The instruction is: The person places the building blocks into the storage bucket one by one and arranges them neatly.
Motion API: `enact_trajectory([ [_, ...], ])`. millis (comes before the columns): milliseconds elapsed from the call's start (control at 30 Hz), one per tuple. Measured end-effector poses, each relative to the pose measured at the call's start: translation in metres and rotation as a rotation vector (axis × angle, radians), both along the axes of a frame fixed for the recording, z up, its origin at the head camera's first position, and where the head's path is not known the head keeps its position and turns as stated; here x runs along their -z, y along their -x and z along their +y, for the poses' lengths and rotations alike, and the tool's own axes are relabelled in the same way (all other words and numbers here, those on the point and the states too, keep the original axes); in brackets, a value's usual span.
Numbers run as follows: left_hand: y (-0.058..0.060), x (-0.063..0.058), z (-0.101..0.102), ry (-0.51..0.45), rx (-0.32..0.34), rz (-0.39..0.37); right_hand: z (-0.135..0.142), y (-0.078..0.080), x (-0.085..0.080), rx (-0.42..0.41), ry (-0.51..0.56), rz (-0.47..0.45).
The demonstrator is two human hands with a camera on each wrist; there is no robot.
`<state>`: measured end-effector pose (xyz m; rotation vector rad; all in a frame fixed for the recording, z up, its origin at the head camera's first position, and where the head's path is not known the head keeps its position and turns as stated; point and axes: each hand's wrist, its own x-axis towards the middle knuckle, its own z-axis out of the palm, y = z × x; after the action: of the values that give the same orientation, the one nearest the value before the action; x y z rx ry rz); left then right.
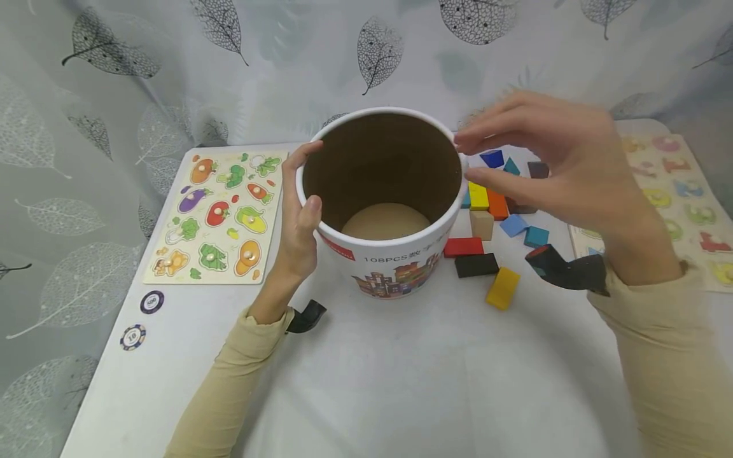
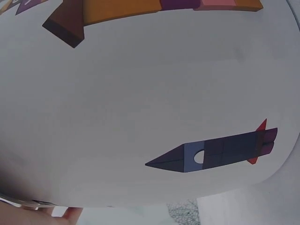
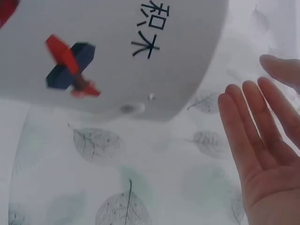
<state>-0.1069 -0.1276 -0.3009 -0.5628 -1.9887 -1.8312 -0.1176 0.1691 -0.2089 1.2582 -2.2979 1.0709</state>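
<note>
A large white bucket (image 1: 395, 254), printed with colored building-block pictures and "108PCS", stands tilted on the table, its mouth toward the head camera. Its brown inner wall and lighter round bottom show. My left hand (image 1: 300, 222) grips the left rim, thumb and fingertips over the edge. Beside the right rim is my right hand (image 1: 564, 159), fingers extended and thumb apart, nothing held. The right wrist view shows a gap between that hand (image 3: 262, 154) and the bucket (image 3: 117, 61). Only some fingers of the left hand (image 2: 37, 215) appear in the left wrist view, below the bucket wall (image 2: 117, 98).
Several colored wooden blocks lie right of the bucket, among them a yellow block (image 1: 503, 288), a black block (image 1: 477, 266) and a red block (image 1: 463, 247). A vegetable puzzle board (image 1: 229, 219) lies left, a number puzzle board (image 1: 681, 191) right. Two poker chips, one dark (image 1: 151, 302), lie at left.
</note>
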Motion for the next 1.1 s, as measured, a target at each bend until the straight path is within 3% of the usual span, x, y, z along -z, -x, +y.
enact_trajectory([
  [167,0.0,0.0,-0.001,-0.011,-0.004,-0.001,0.033,-0.01,0.019,0.049,-0.089,0.011],
  [367,0.0,-0.001,-0.001,-0.024,-0.011,-0.005,0.049,-0.027,0.064,0.059,-0.174,-0.152],
  [533,0.001,0.0,0.0,-0.026,-0.008,-0.004,0.061,-0.034,0.105,0.052,-0.314,-0.31],
  [667,0.001,0.0,0.0,-0.026,-0.007,-0.004,0.068,-0.039,0.128,0.063,-0.404,-0.338],
  [900,0.0,0.0,0.001,-0.036,-0.004,0.0,0.073,-0.044,0.15,0.08,-0.452,-0.363],
  [1100,0.0,0.001,0.001,-0.041,0.009,0.0,0.072,-0.047,0.156,0.11,-0.496,-0.355],
])
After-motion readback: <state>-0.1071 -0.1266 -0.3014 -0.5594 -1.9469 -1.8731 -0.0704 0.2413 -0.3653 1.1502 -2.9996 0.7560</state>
